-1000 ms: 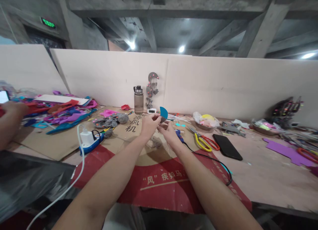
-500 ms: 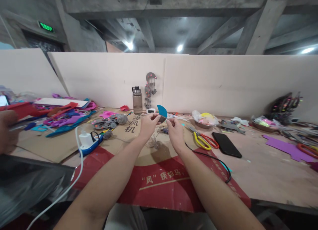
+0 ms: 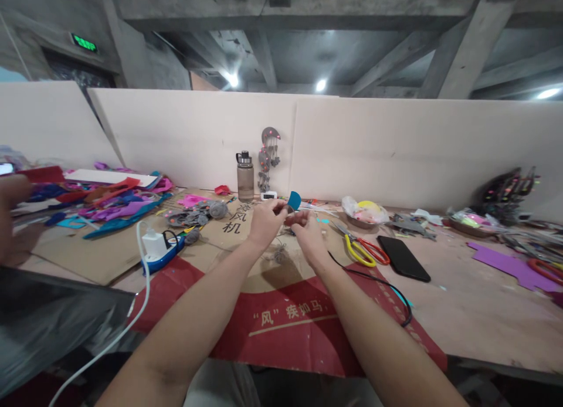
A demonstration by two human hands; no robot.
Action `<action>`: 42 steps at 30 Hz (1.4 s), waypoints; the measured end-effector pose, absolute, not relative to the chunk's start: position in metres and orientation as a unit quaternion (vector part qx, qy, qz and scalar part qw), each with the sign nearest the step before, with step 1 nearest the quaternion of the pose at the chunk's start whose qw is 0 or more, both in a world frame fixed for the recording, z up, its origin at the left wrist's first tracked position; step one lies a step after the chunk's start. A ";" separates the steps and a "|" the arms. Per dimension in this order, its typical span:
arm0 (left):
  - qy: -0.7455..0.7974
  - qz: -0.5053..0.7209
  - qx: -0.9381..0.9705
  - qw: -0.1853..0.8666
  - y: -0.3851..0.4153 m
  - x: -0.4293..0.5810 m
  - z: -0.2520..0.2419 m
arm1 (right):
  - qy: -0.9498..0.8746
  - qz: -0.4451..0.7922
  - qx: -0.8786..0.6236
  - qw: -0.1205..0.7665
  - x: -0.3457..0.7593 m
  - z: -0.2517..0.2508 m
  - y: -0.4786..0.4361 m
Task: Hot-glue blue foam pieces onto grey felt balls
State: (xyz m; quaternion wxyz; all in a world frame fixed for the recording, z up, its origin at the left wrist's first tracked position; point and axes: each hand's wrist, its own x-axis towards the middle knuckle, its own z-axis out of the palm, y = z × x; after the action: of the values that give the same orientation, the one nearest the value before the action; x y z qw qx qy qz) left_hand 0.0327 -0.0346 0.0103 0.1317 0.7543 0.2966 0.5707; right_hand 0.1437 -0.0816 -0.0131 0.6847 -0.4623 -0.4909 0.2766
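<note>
A small blue rounded piece (image 3: pixel 294 200), flat like felt, stands up between my hands above the cardboard. My left hand (image 3: pixel 267 220) pinches its lower left part between thumb and fingers. My right hand (image 3: pixel 307 232) is closed at its lower edge, fingertips bent together; the fingers hide the lower part of the piece. Under the hands lies a tangle of thin grey yarn (image 3: pixel 278 253). Scissors with yellow and red handles (image 3: pixel 361 250) rest to the right of my right hand.
A black phone (image 3: pixel 403 258) and a black cable lie at right. A water bottle (image 3: pixel 245 177) stands behind, near a grey hanging ornament (image 3: pixel 266 155). Left are a blue power strip (image 3: pixel 163 254), felt scraps (image 3: pixel 123 210) and another person's hand (image 3: pixel 13 219).
The blue piece has turned and shifted slightly right, with less of it showing. My right fingers have curled in closer to it. The other person's hand at left has moved slightly.
</note>
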 end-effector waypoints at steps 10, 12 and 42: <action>0.283 0.551 0.784 0.050 -0.038 0.031 0.012 | -0.450 0.311 -0.478 0.688 0.146 -0.007 -0.087; 0.291 0.559 0.772 0.075 -0.037 0.032 0.012 | -0.460 0.268 -0.501 0.682 0.150 -0.005 -0.089; 0.251 0.556 0.640 0.467 -0.040 0.040 0.012 | -0.468 0.162 -0.521 0.695 0.160 -0.001 -0.092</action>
State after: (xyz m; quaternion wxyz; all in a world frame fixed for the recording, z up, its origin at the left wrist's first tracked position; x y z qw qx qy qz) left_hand 0.0403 -0.0395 0.0124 0.4669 0.6403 0.2511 0.5559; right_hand 0.1602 -0.0919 -0.0013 0.6950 -0.5210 -0.4683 0.1619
